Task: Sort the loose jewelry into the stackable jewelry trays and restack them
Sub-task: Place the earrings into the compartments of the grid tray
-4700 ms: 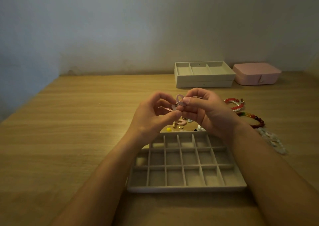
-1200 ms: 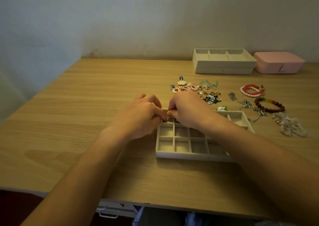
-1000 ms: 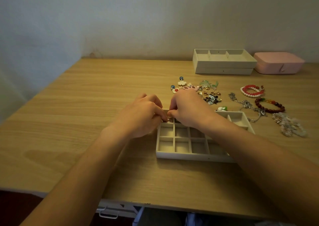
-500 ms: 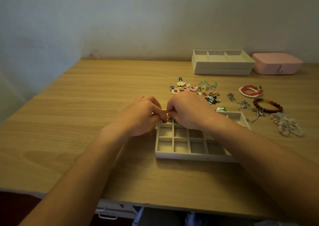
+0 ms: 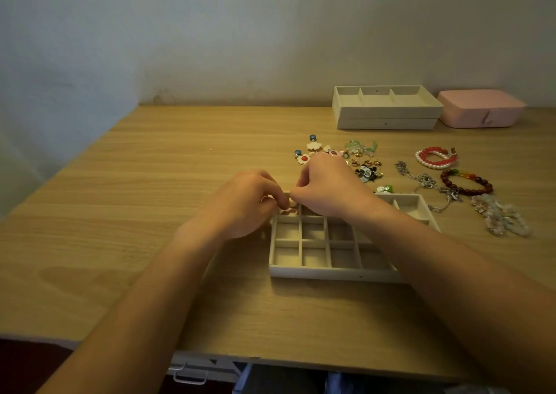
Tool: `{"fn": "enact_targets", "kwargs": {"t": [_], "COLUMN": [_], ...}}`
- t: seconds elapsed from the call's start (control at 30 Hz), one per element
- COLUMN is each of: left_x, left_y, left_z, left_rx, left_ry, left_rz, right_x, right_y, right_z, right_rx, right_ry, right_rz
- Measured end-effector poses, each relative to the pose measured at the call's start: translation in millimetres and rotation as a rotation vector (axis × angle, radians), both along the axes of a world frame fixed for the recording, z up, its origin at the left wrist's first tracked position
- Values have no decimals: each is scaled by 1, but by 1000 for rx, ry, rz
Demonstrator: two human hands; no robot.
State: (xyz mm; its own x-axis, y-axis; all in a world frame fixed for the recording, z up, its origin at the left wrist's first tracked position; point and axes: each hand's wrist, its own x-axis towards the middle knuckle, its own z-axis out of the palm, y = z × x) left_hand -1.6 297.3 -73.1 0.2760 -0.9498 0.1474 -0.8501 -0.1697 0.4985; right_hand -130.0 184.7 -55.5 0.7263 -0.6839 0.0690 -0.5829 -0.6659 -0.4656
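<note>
At the far left corner of the grid tray (image 5: 331, 273), we are curling our left hand (image 5: 240, 207) and right hand (image 5: 328, 186) over a pink piece (image 5: 288, 211); whether either is pinching it, we cannot tell. Most sorting, we judge, is remaining: earrings (image 5: 361, 165) and bracelets (image 5: 464, 181) are lying loose beyond, with the stacked trays (image 5: 386, 114) waiting.

wooden table (image 5: 150, 213) | pink case (image 5: 481, 108): far right, near wall (image 5: 240, 32)

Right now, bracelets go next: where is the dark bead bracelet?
Head view, right side of the table: the bracelet lies right of the tray, between the pearl bracelets and clear beads.
</note>
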Motion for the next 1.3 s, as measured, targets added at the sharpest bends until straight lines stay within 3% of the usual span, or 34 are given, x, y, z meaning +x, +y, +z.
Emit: {"fn": "enact_targets", "kwargs": {"t": [0.37, 0.63, 0.8, 0.97, 1.3], "left_x": [-3, -29, -37, -41, -32], "left_y": [-8, -69, -108, -126, -126], "left_z": [11, 28, 21, 12, 15], "left_rx": [-53, -79, 43, 95, 17], "left_ry": [9, -43, -77, -111, 61], "left_rz": [75, 42, 14, 7, 40], "right_x": [-11, -56, -60, -40, -44], "right_y": [-11, -70, -87, -89, -96], "right_z": [4, 25, 13, -5, -6], "right_rx": [42, 65, 103, -31, 6], "right_ry": [-52, -136, 0, 133, 178], "right_rz": [2, -122, 7, -26, 10]}}
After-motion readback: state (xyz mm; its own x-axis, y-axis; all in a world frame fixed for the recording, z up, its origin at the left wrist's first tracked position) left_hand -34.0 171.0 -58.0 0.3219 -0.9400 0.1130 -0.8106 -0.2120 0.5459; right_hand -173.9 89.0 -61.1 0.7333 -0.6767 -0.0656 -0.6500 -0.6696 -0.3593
